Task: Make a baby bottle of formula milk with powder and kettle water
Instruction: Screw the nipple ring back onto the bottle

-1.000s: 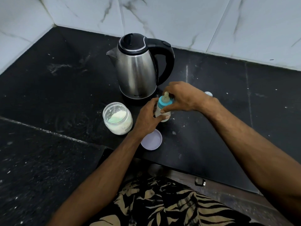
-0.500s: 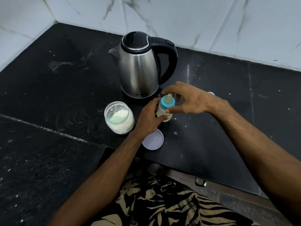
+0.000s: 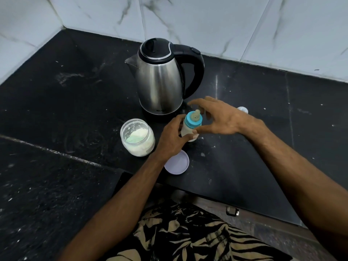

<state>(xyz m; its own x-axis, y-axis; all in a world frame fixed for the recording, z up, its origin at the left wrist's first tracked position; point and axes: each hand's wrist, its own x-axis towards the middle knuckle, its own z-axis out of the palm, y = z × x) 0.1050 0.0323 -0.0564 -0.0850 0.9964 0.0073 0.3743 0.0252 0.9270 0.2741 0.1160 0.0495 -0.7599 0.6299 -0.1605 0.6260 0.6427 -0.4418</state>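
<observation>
Since the earlier frames, right hand (image 3: 224,119) has released the blue collar, fingers now spread apart just beside it. Nearest lies a round lilac plastic lid (image 3: 176,162). Left hand (image 3: 173,137) grips the small milky baby bottle with blue screw collar (image 3: 191,127), standing upright on the black stone counter (image 3: 75,102); its long axis is vertical. Leftward stands an open glass powder jar (image 3: 137,139); beyond, the stainless steel kettle (image 3: 160,81).
</observation>
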